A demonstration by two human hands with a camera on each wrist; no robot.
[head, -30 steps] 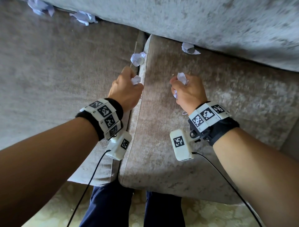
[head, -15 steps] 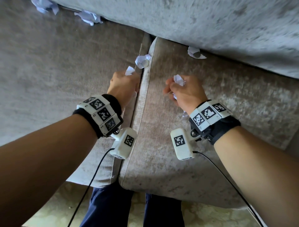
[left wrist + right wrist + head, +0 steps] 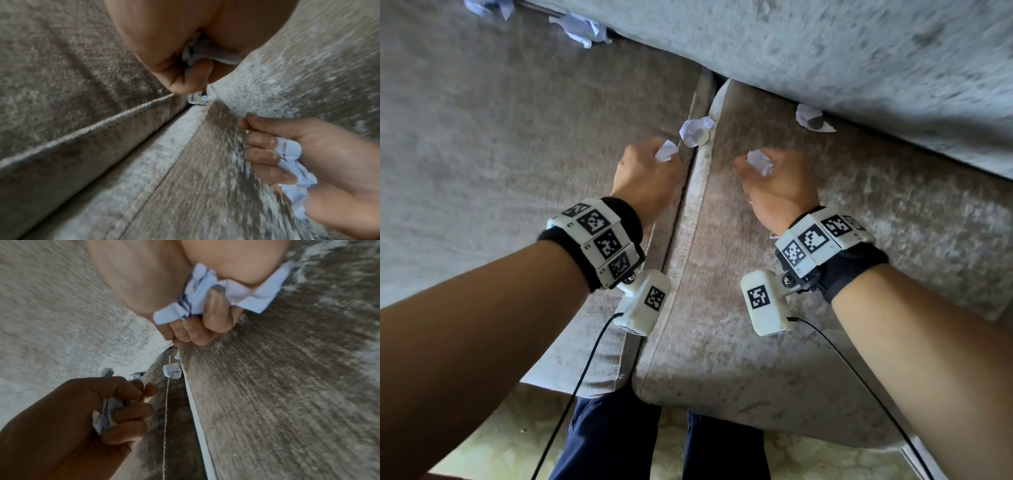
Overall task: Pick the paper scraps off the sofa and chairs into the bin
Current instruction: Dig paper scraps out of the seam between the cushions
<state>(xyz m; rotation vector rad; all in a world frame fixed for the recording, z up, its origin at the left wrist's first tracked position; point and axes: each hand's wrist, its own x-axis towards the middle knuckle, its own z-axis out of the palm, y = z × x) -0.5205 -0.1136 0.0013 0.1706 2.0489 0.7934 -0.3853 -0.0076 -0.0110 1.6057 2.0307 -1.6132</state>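
Observation:
My left hand [image 3: 650, 171] grips crumpled white paper [image 3: 666, 150] over the left seat cushion [image 3: 517, 144], its fingers curled round the scraps [image 3: 107, 415]. My right hand [image 3: 774, 181] holds another white wad [image 3: 760, 161] above the right cushion [image 3: 859, 240]; the wad [image 3: 222, 290] bulges out between the fingers. A crumpled scrap [image 3: 695, 132] lies in the seam between the two cushions, just beyond my left knuckles. Another scrap [image 3: 812, 118] sits against the backrest. No bin is in view.
Two more paper scraps [image 3: 582, 29] lie at the far left of the seat under the grey backrest [image 3: 825, 51]. My legs in dark trousers [image 3: 613, 442] stand against the sofa front, on a pale patterned floor [image 3: 493, 455]. Cables hang from both wrist cameras.
Both hands have shifted slightly forward along the seam toward the backrest, still gripping their paper. The view has tilted a little, bringing the loose seam scrap closer to my left hand.

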